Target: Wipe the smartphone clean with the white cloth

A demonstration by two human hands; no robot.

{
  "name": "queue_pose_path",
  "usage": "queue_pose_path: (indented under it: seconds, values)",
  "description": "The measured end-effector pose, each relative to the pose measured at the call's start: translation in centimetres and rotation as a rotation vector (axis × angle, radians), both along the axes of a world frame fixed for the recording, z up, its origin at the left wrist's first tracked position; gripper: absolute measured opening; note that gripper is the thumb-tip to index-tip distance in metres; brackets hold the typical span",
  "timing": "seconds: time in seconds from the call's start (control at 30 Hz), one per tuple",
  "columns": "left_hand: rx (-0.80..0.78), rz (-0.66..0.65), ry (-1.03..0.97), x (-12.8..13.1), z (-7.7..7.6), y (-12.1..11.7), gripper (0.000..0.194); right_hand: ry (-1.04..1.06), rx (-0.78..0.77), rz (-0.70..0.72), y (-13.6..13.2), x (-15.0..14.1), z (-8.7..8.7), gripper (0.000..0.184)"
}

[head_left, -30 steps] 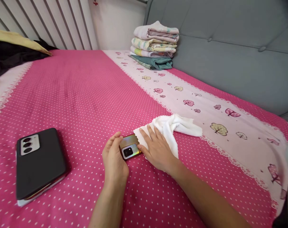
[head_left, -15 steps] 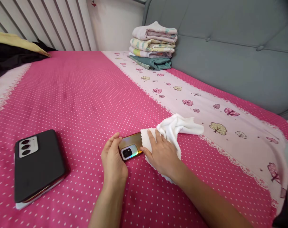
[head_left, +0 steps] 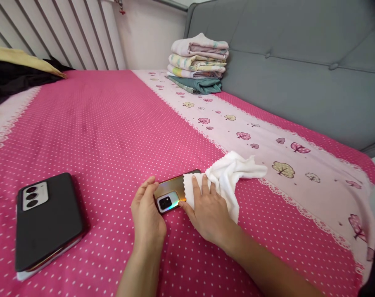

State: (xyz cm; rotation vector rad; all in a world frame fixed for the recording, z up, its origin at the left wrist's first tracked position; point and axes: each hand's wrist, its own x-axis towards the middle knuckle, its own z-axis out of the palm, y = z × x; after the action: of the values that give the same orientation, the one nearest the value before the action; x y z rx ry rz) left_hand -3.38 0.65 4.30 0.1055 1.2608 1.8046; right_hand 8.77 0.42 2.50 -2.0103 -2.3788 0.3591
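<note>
A smartphone (head_left: 170, 187) with a shiny gold back lies face down on the bed, its camera block towards the left. My left hand (head_left: 148, 210) grips its left end, fingers at the far edge. On the phone's right part lies a white cleaning cloth (head_left: 229, 171) with a scalloped edge. My right hand (head_left: 209, 210) holds this cloth against the phone, fingers laid over it and thumb beside the camera block. The cloth and hand hide most of the phone's right half.
Stacked dark and light phones (head_left: 48, 222) lie at the left. Folded cloths (head_left: 200, 62) are piled by the grey headboard (head_left: 299, 82). Dark and yellow fabric (head_left: 17, 74) lies at the far left, near a radiator (head_left: 70, 33). The pink dotted bedsheet (head_left: 107, 136) spreads underneath.
My right hand has shifted slightly with the cloth, and the phone's far right edge now shows. My left hand keeps its hold. The whole view has tilted a little.
</note>
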Motion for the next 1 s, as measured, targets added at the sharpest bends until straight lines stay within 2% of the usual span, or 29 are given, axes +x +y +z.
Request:
queue_pose_path:
  seconds: [0.27, 0.5, 0.77, 1.0]
  values:
    - [-0.004, 0.001, -0.007, 0.1, 0.1, 0.0, 0.021, 0.069, 0.075, 0.07, 1.2, 0.3, -0.9, 0.075]
    - [-0.01, 0.001, -0.015, 0.1, 0.1, 0.1, 0.024, 0.132, 0.045, 0.157, 3.0, 1.2, -1.3, 0.069]
    - [-0.015, 0.002, -0.001, 0.1, 0.0, 0.0, 0.023, 0.134, 0.077, 0.152, 2.4, 0.9, -1.5, 0.07]
    - [-0.017, -0.003, -0.009, 0.2, 0.0, 0.0, 0.024, 0.147, 0.083, 0.336, 2.2, 0.9, -1.4, 0.069]
